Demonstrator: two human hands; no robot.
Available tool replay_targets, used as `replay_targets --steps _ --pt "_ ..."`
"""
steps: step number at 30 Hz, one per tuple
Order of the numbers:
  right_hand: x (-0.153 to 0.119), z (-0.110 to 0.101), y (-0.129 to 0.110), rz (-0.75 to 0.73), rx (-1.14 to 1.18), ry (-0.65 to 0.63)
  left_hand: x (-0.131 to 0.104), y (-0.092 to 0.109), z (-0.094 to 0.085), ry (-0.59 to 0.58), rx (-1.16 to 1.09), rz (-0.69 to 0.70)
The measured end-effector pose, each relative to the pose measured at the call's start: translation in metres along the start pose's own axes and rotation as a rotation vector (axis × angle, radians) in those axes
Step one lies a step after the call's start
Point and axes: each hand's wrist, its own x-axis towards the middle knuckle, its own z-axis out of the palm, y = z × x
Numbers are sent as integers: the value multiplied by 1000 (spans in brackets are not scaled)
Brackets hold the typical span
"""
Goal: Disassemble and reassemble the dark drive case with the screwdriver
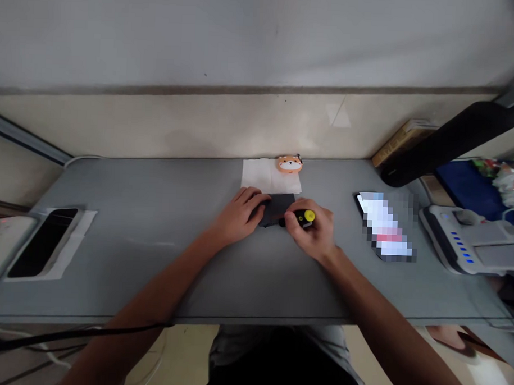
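On the grey desk lies a small dark flat piece [281, 204], like a thin sheet or pouch, with a slightly ragged lower edge. My left hand [238, 216] holds down its left side, the thumb and fingers closed over that edge. In my right hand [317, 228] is a black-handled tool [301, 218] with a round yellow end, gripped in a closed fist. Its front tip meets the right side of the dark piece; my fingers partly hide it, and I cannot make out the tool's exact kind.
Behind the dark piece, an orange animal-faced case [289, 164] rests on white paper [257, 173]. A lit phone [382, 225] lies right, near a white power strip [470, 239] and a black cylinder [448, 143]. Another phone [44, 242] sits left. A wall rises behind the desk.
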Motion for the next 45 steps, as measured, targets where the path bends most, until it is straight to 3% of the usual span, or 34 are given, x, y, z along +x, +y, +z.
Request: replay_targets --steps 4,10,16,25,31,37,41,45 --pt "-1 -2 0 75 -2 34 0 0 0 2 2 -1" --pt "2 -2 -1 19 -47 -65 0 0 -1 7 3 3" --pt "3 -5 1 97 -101 25 -1 1 0 20 10 -2" --pt "5 -7 -1 86 -115 48 -3 6 -6 34 -2 138" --pt "13 -15 9 258 -40 229 -3 11 -4 -23 -54 243" --pt "16 -12 20 413 105 322 1 2 5 82 -157 195" --pt "19 -11 23 595 194 378 1 -6 5 118 -223 152" --pt "24 -16 28 735 217 486 6 -14 -3 164 -218 -2"
